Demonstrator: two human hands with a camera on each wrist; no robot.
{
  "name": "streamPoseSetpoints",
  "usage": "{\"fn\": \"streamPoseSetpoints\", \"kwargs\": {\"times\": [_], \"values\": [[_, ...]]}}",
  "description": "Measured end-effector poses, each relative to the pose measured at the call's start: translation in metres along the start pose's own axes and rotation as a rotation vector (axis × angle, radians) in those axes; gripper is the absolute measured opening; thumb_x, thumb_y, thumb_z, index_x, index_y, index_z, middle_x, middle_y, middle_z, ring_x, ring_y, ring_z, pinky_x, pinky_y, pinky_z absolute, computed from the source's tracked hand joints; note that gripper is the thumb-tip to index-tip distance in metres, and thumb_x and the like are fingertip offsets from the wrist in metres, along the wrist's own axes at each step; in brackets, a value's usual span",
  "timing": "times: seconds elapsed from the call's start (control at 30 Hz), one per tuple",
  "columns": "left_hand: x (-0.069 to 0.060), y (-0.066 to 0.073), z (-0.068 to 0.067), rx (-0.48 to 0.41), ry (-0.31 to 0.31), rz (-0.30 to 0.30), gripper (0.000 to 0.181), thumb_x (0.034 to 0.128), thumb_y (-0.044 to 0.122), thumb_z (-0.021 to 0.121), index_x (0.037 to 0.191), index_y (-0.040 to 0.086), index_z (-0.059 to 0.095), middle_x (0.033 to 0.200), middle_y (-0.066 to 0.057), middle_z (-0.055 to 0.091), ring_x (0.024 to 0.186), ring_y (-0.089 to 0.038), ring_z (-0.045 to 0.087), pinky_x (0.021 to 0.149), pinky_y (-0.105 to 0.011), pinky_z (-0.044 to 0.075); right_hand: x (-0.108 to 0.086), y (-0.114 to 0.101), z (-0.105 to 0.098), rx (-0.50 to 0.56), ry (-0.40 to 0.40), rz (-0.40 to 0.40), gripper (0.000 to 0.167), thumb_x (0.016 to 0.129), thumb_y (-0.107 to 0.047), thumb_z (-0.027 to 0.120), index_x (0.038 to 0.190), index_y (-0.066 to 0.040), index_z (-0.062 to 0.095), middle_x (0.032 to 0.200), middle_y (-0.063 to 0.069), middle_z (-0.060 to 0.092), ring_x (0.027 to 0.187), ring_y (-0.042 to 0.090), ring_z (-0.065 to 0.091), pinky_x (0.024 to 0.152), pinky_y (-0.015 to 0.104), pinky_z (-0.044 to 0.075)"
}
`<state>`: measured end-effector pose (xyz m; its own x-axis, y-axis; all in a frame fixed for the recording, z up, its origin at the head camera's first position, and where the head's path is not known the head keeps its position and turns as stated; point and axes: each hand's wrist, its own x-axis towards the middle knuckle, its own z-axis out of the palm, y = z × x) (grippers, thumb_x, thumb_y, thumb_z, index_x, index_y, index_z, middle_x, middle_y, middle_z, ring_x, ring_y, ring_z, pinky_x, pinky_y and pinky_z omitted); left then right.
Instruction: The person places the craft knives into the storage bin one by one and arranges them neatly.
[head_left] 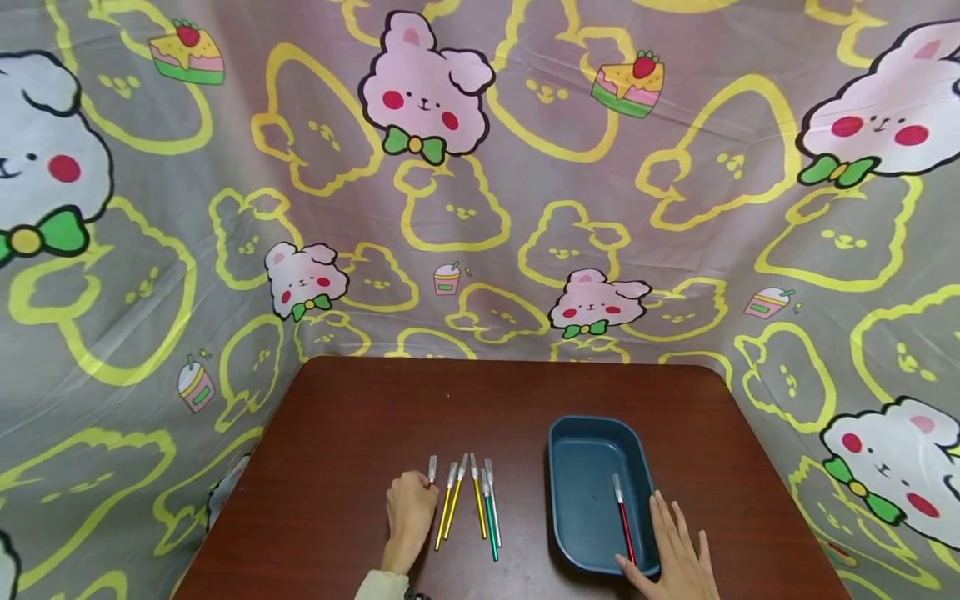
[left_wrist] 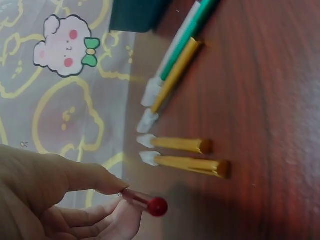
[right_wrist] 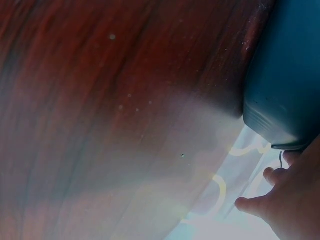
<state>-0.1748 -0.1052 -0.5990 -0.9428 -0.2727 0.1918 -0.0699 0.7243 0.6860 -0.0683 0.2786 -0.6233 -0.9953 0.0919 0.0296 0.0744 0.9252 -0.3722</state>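
My left hand (head_left: 409, 510) pinches a red craft knife (left_wrist: 145, 201) between thumb and fingers, its clear cap pointing away; the hand covers most of the handle in the head view. Just right of it on the table, three yellow craft knives (head_left: 479, 504), a green craft knife (head_left: 492, 521) and a silver craft knife (head_left: 497, 517) lie loosely fanned, all with clear caps. Another red craft knife (head_left: 625, 521) lies inside the blue tray (head_left: 557, 508). My right hand (head_left: 681, 550) rests against the tray's near right side, fingers straight and spread, thumb at the front rim.
The dark brown wooden table (head_left: 360, 417) has rounded far corners. A grey curtain (head_left: 525, 183) with cartoon rabbits surrounds it at the back and both sides.
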Motion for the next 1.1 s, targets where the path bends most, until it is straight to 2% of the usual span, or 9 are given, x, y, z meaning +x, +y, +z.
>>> {"fn": "streamPoseSetpoints", "kwargs": {"times": [0.2,0.33,0.5,0.67,0.9,1.1], "values": [[0.001,0.012,-0.003,-0.001,-0.009,0.009,0.014,0.0718,-0.001,0.076,0.066,0.009,0.067,0.066,-0.006,0.066,0.06,-0.03,0.063,0.057,-0.051,0.052,0.001,0.0,0.001,-0.007,-0.003,-0.001,0.125,0.084,-0.078,0.067,0.165,0.003,0.017,0.165,0.029,0.029,0.148,0.055,0.021,0.111,0.084,0.008],[0.001,0.024,-0.004,-0.003,-0.016,0.009,0.01,0.0736,0.0,0.078,0.072,0.006,0.07,0.07,-0.009,0.069,0.063,-0.035,0.067,0.058,-0.052,0.054,0.001,0.0,0.001,-0.008,0.0,-0.002,0.124,0.085,-0.077,0.067,0.165,0.003,0.017,0.165,0.029,0.029,0.149,0.055,0.022,0.111,0.084,0.008],[0.001,0.041,-0.002,-0.025,-0.014,0.043,0.011,0.0737,0.0,0.079,0.071,0.005,0.07,0.068,-0.008,0.068,0.061,-0.033,0.067,0.057,-0.05,0.055,0.001,0.001,0.001,-0.013,0.028,-0.008,0.123,0.085,-0.075,0.069,0.165,0.002,0.018,0.165,0.028,0.03,0.149,0.054,0.022,0.111,0.083,0.01],[-0.001,0.057,0.003,-0.068,-0.043,0.066,0.012,0.0744,0.0,0.083,0.072,0.005,0.072,0.068,-0.006,0.07,0.061,-0.029,0.067,0.058,-0.047,0.056,0.001,0.002,0.002,-0.017,0.032,-0.013,0.123,0.085,-0.075,0.069,0.166,0.001,0.017,0.165,0.027,0.03,0.149,0.054,0.023,0.11,0.083,0.01],[-0.006,0.083,0.012,-0.122,-0.075,0.096,0.016,0.0727,-0.002,0.084,0.069,0.007,0.071,0.066,-0.003,0.07,0.061,-0.028,0.067,0.059,-0.044,0.056,0.0,0.001,0.0,-0.018,0.022,-0.022,0.117,0.086,-0.074,0.069,0.164,0.001,0.024,0.166,0.025,0.029,0.15,0.053,0.022,0.11,0.084,0.01],[-0.012,0.104,0.023,-0.169,-0.153,0.14,0.014,0.0732,-0.003,0.082,0.069,0.005,0.07,0.063,-0.001,0.066,0.058,-0.016,0.059,0.054,-0.033,0.051,0.001,0.0,-0.002,-0.015,-0.007,-0.004,0.118,0.085,-0.074,0.069,0.163,0.003,0.026,0.167,0.026,0.028,0.151,0.053,0.019,0.111,0.084,0.008]]}}
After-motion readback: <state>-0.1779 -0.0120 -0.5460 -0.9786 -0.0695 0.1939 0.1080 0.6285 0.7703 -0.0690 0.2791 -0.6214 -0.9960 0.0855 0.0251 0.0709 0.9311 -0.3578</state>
